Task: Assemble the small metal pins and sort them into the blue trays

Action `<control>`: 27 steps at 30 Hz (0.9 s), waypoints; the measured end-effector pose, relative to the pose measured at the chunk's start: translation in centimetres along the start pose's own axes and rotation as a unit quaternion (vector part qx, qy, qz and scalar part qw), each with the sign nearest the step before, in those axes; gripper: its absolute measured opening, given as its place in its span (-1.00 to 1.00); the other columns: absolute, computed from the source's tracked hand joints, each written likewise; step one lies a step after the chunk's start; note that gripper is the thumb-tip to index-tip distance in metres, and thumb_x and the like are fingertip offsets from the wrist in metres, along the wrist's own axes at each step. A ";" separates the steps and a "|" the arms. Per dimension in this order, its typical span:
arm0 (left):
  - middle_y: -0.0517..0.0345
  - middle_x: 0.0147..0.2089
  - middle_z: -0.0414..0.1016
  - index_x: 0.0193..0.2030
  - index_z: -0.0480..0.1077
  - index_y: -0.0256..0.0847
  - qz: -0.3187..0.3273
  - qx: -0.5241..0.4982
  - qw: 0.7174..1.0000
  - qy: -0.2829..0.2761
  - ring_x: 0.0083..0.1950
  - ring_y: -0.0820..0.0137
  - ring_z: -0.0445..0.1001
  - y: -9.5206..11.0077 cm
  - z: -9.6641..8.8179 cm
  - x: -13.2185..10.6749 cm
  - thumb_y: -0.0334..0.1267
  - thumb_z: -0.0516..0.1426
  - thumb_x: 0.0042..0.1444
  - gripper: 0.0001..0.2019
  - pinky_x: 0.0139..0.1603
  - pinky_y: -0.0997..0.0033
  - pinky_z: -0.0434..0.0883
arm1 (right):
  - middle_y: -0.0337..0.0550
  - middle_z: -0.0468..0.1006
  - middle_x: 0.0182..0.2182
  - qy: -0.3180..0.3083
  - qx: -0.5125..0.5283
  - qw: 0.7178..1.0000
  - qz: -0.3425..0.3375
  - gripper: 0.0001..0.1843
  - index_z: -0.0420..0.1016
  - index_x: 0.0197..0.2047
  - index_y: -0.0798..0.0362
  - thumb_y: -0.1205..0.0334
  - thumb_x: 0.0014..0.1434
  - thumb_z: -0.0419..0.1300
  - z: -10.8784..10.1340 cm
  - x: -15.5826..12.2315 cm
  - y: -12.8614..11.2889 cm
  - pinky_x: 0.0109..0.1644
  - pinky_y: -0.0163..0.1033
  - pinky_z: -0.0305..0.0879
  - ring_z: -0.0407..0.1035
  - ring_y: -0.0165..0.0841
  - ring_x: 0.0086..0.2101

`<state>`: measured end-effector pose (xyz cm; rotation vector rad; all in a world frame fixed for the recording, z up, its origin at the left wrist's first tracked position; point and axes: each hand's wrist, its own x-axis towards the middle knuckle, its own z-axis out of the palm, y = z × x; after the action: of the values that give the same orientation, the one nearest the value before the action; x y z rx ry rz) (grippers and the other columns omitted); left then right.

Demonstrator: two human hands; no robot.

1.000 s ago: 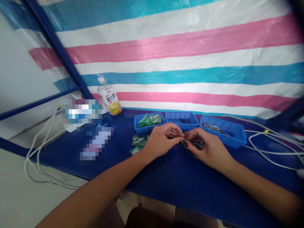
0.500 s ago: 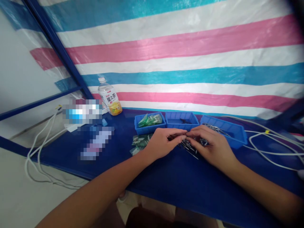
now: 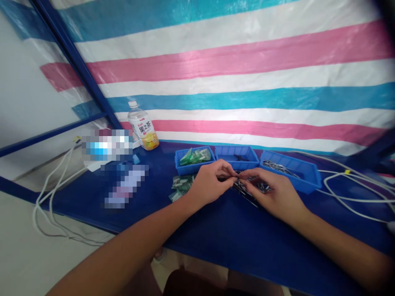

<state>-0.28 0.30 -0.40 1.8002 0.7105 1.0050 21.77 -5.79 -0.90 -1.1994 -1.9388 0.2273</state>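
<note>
Table edge running beneath both forearms, open blue tabletop in front of the hands. Three blue plastic bins in a row just beyond the fingers; one loose heap of metal pins on the tabletop under the right hand. Left hand and right hand together, fingertips meeting above the heap, any pinched pin too small to tell, forearms angled inward.

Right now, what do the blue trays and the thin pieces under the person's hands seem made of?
The blue trays look like moulded plastic: even bright colour, thin walls, a soft sheen. The thin pieces look like metal, because they glint along dark shafts, though they are too small to be sure.
</note>
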 end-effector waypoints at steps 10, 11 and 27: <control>0.05 -0.13 0.72 -0.13 0.56 -0.24 0.054 0.086 0.995 0.008 -0.09 0.33 0.72 0.0 -0.2 0.2 -0.43 0.30 0.20 -0.89 0.06 0.28 0.67 | -0.15 0.70 -0.21 -0.012 -0.022 0.999 -0.025 -0.87 0.61 -0.03 -0.07 0.25 0.45 0.21 -0.4 0.3 -0.4 -0.32 -0.23 0.50 0.59 -0.29 -0.32; 0.05 -0.13 0.72 -0.13 0.56 -0.24 0.057 0.087 0.995 0.014 -0.10 0.33 0.71 0.1 -0.2 0.2 -0.41 0.31 0.20 -0.89 0.05 0.28 0.67 | -0.16 0.69 -0.23 -0.009 -0.025 1.000 -0.016 -0.87 0.60 -0.04 -0.07 0.25 0.45 0.21 -0.4 0.3 -0.4 -0.38 -0.26 0.46 0.58 -0.30 -0.33; -0.01 -0.08 0.72 -0.01 0.54 -0.25 0.082 0.017 0.995 0.050 -0.09 0.30 0.73 -0.1 0.1 0.3 -0.34 0.39 0.19 -0.75 0.02 0.27 0.70 | -0.14 0.61 -0.26 -0.111 -0.006 0.994 -0.003 -0.78 0.57 -0.11 -0.04 0.18 0.53 0.10 -0.1 0.5 -0.5 -0.19 -0.18 0.38 0.51 -0.27 -0.26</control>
<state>-0.07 0.52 -0.37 1.8717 0.6522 1.2053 21.38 -5.62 -0.31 -1.2183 -2.1369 0.3607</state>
